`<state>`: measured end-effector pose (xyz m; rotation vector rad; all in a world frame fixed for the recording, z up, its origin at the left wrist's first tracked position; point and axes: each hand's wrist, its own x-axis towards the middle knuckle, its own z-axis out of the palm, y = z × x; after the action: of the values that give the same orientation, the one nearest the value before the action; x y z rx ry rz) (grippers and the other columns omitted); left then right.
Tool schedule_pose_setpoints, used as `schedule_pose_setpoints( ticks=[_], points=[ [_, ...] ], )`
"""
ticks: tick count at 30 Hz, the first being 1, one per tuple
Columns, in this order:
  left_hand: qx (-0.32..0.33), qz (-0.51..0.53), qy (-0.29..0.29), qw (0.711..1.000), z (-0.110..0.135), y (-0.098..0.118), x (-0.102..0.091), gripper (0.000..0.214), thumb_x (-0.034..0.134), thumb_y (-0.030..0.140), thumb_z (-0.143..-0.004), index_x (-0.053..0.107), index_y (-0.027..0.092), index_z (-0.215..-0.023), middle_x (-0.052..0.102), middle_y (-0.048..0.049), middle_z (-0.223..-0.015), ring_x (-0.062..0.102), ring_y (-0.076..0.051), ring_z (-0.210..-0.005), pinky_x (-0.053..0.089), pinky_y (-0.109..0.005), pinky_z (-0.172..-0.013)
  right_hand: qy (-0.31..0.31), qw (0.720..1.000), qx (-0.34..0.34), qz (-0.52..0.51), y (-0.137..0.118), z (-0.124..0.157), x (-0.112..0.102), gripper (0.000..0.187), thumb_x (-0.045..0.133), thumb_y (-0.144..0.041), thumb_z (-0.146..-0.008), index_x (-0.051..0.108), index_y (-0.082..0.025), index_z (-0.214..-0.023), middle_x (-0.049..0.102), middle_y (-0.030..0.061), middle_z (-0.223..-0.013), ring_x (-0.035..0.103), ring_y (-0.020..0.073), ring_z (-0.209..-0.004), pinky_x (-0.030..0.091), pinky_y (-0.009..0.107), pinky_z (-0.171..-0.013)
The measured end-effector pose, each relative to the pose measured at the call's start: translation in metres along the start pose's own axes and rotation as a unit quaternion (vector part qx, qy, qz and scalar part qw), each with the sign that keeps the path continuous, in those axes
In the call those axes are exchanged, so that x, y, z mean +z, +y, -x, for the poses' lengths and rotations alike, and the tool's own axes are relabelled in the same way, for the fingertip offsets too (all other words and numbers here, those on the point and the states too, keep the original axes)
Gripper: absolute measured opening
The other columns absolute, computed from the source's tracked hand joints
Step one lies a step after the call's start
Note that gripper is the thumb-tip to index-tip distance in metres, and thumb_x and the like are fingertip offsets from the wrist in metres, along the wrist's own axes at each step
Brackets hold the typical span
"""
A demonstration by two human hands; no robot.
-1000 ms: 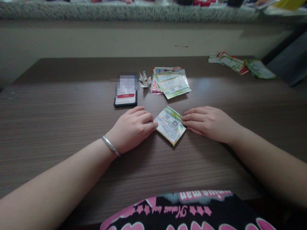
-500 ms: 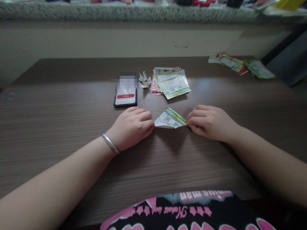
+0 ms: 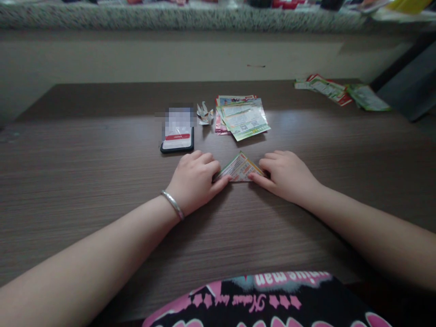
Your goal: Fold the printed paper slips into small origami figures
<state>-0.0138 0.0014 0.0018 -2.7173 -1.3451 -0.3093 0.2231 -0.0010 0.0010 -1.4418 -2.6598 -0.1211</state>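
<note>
A printed sheet of paper (image 3: pixel 240 167), folded into a triangle, lies between my hands with its point away from me. My left hand (image 3: pixel 199 179) grips the left corner, its thumb along the near folded edge. On the opposite corner, my right hand (image 3: pixel 286 176) pinches the paper with the thumb on top and the other fingers curled. A silver bangle circles my left wrist. Beyond the left hand lies a phone (image 3: pixel 177 141) with its screen lit and partly blurred. A small folded paper figure (image 3: pixel 205 114) stands beside it.
A stack of printed paper sheets (image 3: pixel 243 119) lies beyond the folded paper. More printed papers (image 3: pixel 329 90) are at the back right of the wooden table (image 3: pixel 102 181). Behind rises a wall with a speckled stone ledge (image 3: pixel 170 18) holding assorted items.
The near edge of the paper has been folded over, so the green printed face gives way to a triangle with another printed face. Both hands moved slightly inward, thumbs now on top.
</note>
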Motion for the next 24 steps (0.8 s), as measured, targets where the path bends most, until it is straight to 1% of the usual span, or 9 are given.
schedule_pose_setpoints(
  ticks=[4, 9, 12, 16, 20, 24],
  points=[
    [-0.041, -0.021, -0.025, 0.999, -0.003, 0.005, 0.000, 0.046, 0.051, 0.057, -0.087, 0.063, 0.017, -0.065, 0.063, -0.0076, -0.074, 0.052, -0.023, -0.077, 0.036, -0.036, -0.067, -0.005, 0.999, 0.032, 0.003, -0.004, -0.003, -0.001, 0.044, 0.051, -0.055, -0.087, 0.057, -0.019, -0.062, 0.064, 0.0052, -0.071, 0.056, 0.0198, -0.070, 0.029, 0.033, -0.063],
    [-0.049, -0.029, -0.040, 0.998, -0.003, 0.004, -0.003, 0.043, 0.053, 0.055, -0.086, 0.063, 0.019, -0.067, 0.065, -0.0063, -0.076, 0.053, -0.024, -0.078, 0.034, -0.036, -0.068, -0.025, 0.998, 0.051, -0.031, 0.001, -0.003, -0.002, 0.043, 0.056, -0.056, -0.084, 0.057, -0.019, -0.061, 0.062, 0.0026, -0.068, 0.053, 0.0172, -0.066, 0.026, 0.031, -0.062],
    [-0.036, -0.027, -0.050, 0.998, 0.000, -0.002, -0.004, 0.038, 0.055, 0.052, -0.087, 0.062, 0.019, -0.070, 0.064, -0.0057, -0.078, 0.053, -0.024, -0.079, 0.035, -0.036, -0.069, -0.032, 0.997, 0.042, -0.053, 0.004, -0.002, -0.001, 0.040, 0.057, -0.053, -0.084, 0.056, -0.019, -0.063, 0.060, 0.0022, -0.068, 0.051, 0.0167, -0.066, 0.027, 0.029, -0.062],
    [0.003, -0.024, -0.067, 0.997, 0.003, -0.011, -0.002, 0.034, 0.057, 0.051, -0.087, 0.062, 0.019, -0.076, 0.062, -0.0060, -0.083, 0.052, -0.024, -0.081, 0.037, -0.035, -0.070, -0.035, 0.996, 0.012, -0.085, 0.009, 0.000, 0.001, 0.033, 0.059, -0.046, -0.085, 0.055, -0.020, -0.065, 0.057, 0.0018, -0.069, 0.049, 0.0163, -0.066, 0.029, 0.028, -0.061],
    [0.008, -0.002, -0.067, 0.998, 0.005, -0.015, 0.001, 0.031, 0.056, 0.047, -0.088, 0.061, 0.018, -0.080, 0.061, -0.0071, -0.087, 0.051, -0.023, -0.082, 0.041, -0.035, -0.075, -0.024, 0.993, -0.006, -0.114, 0.014, 0.003, 0.003, 0.030, 0.061, -0.041, -0.084, 0.053, -0.019, -0.066, 0.055, 0.0010, -0.068, 0.047, 0.0150, -0.065, 0.030, 0.026, -0.061],
    [0.006, 0.051, -0.056, 0.997, 0.006, -0.018, 0.004, 0.027, 0.058, 0.044, -0.087, 0.060, 0.017, -0.081, 0.059, -0.0067, -0.087, 0.051, -0.023, -0.084, 0.043, -0.037, -0.078, -0.003, 0.993, -0.012, -0.119, 0.016, 0.007, 0.004, 0.030, 0.061, -0.041, -0.085, 0.051, -0.019, -0.066, 0.055, 0.0009, -0.069, 0.047, 0.0146, -0.065, 0.031, 0.026, -0.060]
  ],
)
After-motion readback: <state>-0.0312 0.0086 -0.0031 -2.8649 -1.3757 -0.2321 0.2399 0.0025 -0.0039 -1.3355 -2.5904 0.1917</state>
